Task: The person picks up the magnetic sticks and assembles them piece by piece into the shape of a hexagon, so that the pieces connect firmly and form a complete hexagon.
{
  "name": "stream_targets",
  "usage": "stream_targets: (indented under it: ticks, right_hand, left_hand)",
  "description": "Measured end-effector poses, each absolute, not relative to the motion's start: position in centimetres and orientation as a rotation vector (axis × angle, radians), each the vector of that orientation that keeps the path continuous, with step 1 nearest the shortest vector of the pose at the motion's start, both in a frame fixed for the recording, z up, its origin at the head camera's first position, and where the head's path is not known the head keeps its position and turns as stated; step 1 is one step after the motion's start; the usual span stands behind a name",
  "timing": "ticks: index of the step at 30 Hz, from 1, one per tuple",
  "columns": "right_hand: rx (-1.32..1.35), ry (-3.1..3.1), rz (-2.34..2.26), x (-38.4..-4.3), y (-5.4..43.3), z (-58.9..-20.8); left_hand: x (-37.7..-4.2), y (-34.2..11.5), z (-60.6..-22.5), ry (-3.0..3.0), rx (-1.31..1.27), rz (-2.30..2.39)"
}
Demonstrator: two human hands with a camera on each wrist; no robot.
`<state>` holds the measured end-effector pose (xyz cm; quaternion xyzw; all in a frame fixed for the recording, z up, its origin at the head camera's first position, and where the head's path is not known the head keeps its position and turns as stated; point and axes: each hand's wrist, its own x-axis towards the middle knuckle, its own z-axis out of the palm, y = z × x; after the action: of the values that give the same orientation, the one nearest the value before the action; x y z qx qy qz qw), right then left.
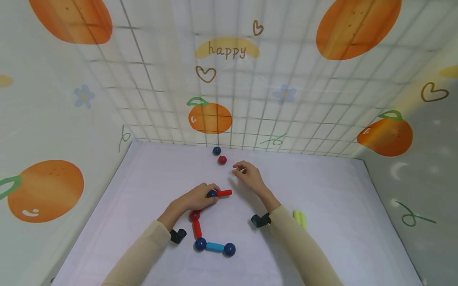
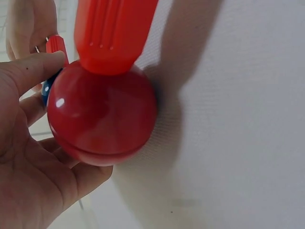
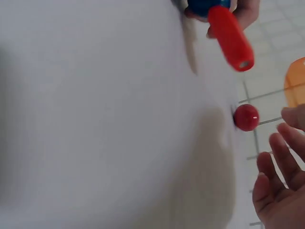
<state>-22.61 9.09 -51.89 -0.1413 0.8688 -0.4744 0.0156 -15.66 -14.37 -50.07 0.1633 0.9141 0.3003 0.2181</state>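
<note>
My left hand [image 1: 196, 197] pinches a dark blue ball [image 1: 212, 194] between thumb and fingers. A red rod [image 1: 224, 193] sticks out from that ball to the right. Behind the hand, another red rod, partly hidden, leads to a red ball [image 2: 102, 114], large in the left wrist view. From there the chain runs through a red rod [image 1: 197, 229], a dark blue ball [image 1: 200, 244] and a light blue rod [image 1: 214, 247] to a dark blue end ball [image 1: 229, 249]. Holding nothing, my right hand [image 1: 252, 178] hovers with loosely bent fingers near a loose red ball [image 1: 222, 160].
Beyond the loose red ball lies a dark blue ball [image 1: 216, 151], close to the back wall. Yellow-green rods [image 1: 299, 218] lie beside the right forearm. Fabric walls with printed oranges [image 1: 210, 118] enclose the white tabletop [image 1: 343, 222] at the back and sides.
</note>
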Motion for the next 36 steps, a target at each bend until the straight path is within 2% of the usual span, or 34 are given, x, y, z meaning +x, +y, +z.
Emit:
stream_targets:
  ticks: [13, 28, 36]
  right_hand:
    - [-0.229, 2.582, -1.531, -26.9, 6.2, -53.6]
    - [-0.135, 2.746, -1.155, -27.5, 4.1, -53.0]
    - [-0.129, 2.75, -1.182, -27.4, 4.1, -53.2]
  left_hand:
    - [-15.7, -14.6, -50.6, 2.532, 0.45, 0.841]
    - [-15.6, -14.6, -50.6, 2.528, 0.462, 0.873]
    - [-15.5, -14.7, -50.6, 2.534, 0.452, 0.867]
